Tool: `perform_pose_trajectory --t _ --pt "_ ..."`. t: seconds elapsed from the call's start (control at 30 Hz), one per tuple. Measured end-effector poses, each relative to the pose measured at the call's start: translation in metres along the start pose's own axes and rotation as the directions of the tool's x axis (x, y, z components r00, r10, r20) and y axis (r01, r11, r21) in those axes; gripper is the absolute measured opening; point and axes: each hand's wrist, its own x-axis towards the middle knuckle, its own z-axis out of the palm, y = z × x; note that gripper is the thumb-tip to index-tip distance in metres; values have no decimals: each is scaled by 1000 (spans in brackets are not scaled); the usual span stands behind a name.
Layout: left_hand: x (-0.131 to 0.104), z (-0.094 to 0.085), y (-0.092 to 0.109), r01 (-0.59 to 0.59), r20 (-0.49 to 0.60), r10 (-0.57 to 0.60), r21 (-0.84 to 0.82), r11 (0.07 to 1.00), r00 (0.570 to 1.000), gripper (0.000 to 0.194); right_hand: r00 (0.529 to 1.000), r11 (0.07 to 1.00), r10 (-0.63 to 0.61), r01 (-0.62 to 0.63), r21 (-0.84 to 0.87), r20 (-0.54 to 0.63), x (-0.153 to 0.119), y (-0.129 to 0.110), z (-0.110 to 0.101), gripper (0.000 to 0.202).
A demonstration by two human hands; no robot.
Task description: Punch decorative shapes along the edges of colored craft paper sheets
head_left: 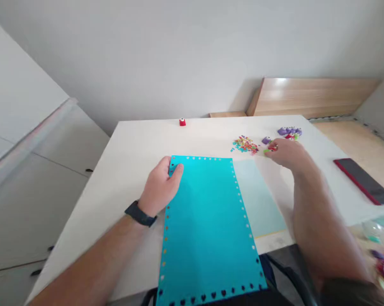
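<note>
A turquoise sheet with small holes, some heart-shaped, punched along its edges is tilted up in front of me. My left hand grips its upper left corner, thumb on top and fingers behind. At the right, my right hand closes its fingers around a small red paper punch with a green part, partly hidden by the fingers. Just behind it sits a purple punch. Several more purple punches stand farther back, with red and green ones beside them. To the left of this hand lies a heap of colourful paper bits.
A pale blue sheet lies flat on the white table, partly under the turquoise one. One red punch stands at the far edge. A dark phone-like device with a red edge rests at the right. White cabinets stand left.
</note>
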Motion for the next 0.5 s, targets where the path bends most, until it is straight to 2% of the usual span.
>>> perform_pose_trajectory --t 0.1,0.2,0.37,0.5 --pt "0 1 1 -5 -8 5 -7 1000 1000 22 986 993 8 11 114 -164 -4 -19 -6 34" --pt "0 1 1 -14 -15 13 -7 1000 1000 22 968 964 -24 88 251 -250 -9 -41 -6 31" --pt "-1 3 -2 -18 1 18 -34 999 1000 21 954 893 -186 264 364 -235 -21 -84 -5 27" --pt "0 4 -4 -12 8 12 -33 999 1000 19 898 822 -381 439 363 -222 -21 -129 -16 26"
